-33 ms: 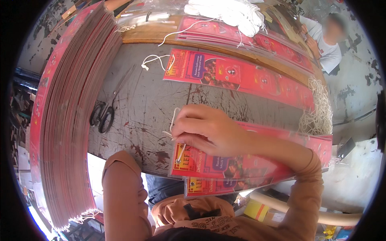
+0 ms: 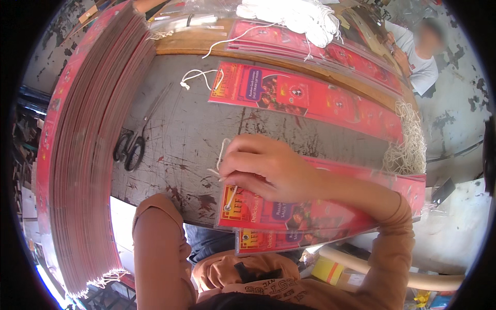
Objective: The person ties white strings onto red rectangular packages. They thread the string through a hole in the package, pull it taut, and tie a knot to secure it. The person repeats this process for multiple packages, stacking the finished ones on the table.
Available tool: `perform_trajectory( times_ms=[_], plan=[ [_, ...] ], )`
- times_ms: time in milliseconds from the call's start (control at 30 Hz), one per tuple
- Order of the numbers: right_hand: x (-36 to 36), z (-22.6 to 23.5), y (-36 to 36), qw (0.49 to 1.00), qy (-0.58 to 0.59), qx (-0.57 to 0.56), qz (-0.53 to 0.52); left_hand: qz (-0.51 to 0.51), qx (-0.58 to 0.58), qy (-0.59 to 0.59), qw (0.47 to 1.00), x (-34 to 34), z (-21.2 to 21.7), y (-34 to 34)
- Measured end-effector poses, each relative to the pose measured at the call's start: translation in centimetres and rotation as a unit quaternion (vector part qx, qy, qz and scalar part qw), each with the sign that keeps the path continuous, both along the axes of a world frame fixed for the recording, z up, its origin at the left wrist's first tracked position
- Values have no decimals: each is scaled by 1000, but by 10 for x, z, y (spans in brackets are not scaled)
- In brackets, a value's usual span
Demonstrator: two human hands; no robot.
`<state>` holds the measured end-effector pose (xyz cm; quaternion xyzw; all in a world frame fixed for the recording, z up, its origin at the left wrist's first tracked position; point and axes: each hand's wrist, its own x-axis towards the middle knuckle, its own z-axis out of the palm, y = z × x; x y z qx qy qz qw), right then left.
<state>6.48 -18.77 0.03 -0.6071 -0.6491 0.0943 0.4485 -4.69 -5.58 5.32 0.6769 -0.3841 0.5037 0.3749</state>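
Observation:
My right hand (image 2: pixel 266 168) pinches a white string (image 2: pixel 222 157) between thumb and fingers. The string runs through a metal eyelet at the left end of a red printed hanging strip (image 2: pixel 356 206) in a clear sleeve. My right forearm crosses over this strip. Partly under it, closer to my body, lies another red strip (image 2: pixel 266 242) with a bare eyelet. My left arm (image 2: pixel 161 253) rises at the lower left, bent beside the table edge, and my left hand does not show. A further red strip (image 2: pixel 330 103) with a knotted string loop lies farther back.
A tall stack of red strips (image 2: pixel 85 150) stands at the left, with black scissors (image 2: pixel 132 151) beside it. White string (image 2: pixel 289 20) is heaped at the back near more strips (image 2: pixel 361 61). Loose cords (image 2: pixel 408 142) hang at the right edge. A person (image 2: pixel 421 64) is at the far right.

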Motion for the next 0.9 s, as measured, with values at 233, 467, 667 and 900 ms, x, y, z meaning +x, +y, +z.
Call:
perform_trajectory(
  times_ms=[233,467,667,900],
  plan=[
    [-3,-1,1,1000,-18,7,-15,4,-17,13,1000,5,-12,0],
    [-6,-6,1,998,-57,28,-25,8,-22,28,999,6,-20,-1],
    [-7,-8,4,995,-71,60,-24,13,-21,31,999,5,-21,-3],
    [-8,-8,1,992,-113,37,-33,18,-28,29,999,5,-23,-2]
  ],
)
